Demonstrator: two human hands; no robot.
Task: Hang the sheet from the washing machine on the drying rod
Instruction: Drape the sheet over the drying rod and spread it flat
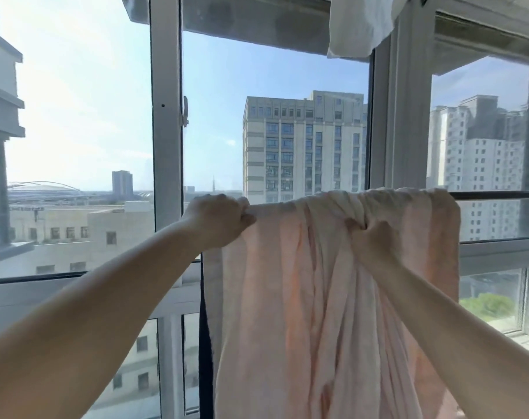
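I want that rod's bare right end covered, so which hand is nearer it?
Right. The right hand grips sheet folds just below the drying rod; the left hand holds the sheet's far left edge.

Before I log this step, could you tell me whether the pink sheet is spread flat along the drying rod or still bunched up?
Bunched: the pink sheet drapes over the drying rod in gathered folds.

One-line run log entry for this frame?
stage: spreading | sheet: draped over rod, bunched | left hand: grips sheet edge | right hand: grips folds
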